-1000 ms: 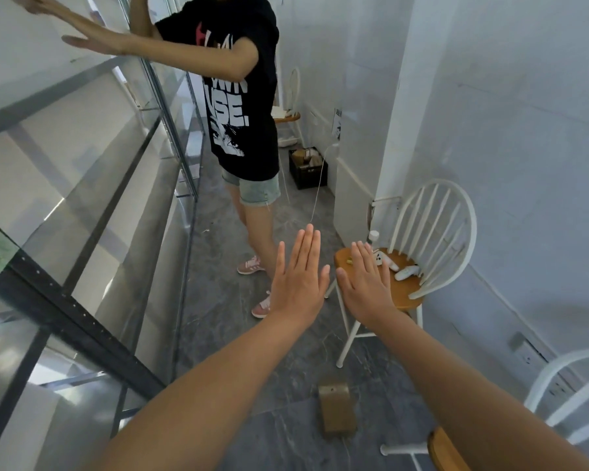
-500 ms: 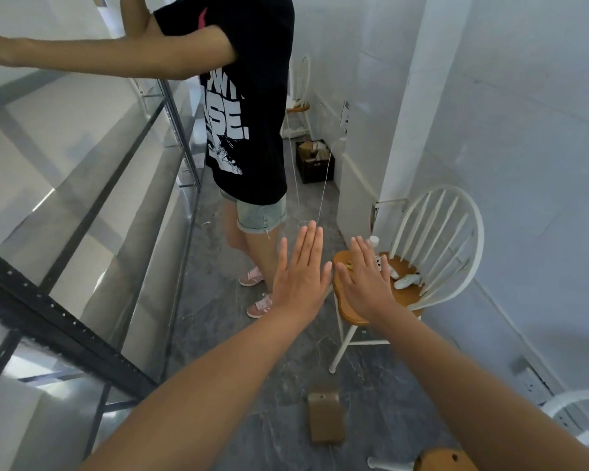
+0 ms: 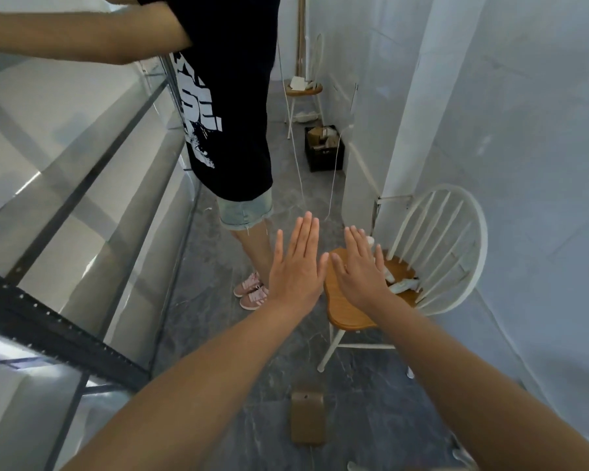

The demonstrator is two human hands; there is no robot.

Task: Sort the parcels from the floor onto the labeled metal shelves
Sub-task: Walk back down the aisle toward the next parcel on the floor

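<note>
My left hand (image 3: 296, 266) and my right hand (image 3: 361, 270) are stretched out flat in front of me, side by side, palms down, fingers extended, holding nothing. Below them a small brown parcel (image 3: 307, 418) lies flat on the grey floor, well apart from both hands. The metal shelves (image 3: 82, 185) run along the left side, with a dark perforated upright (image 3: 48, 328) near me. A black crate (image 3: 323, 147) holding several parcels stands on the floor by the far wall.
Another person in a black printed shirt (image 3: 228, 96) stands in the aisle just ahead, an arm reaching over the shelves. A white chair with a wooden seat (image 3: 405, 266) holding small white items stands to the right. A stool (image 3: 303, 93) stands at the far end.
The view has moved forward and tilted down, so the other person is closer. My hands stay flat and empty, drifting slightly closer together. The other person's arm has shifted left over the shelf.
</note>
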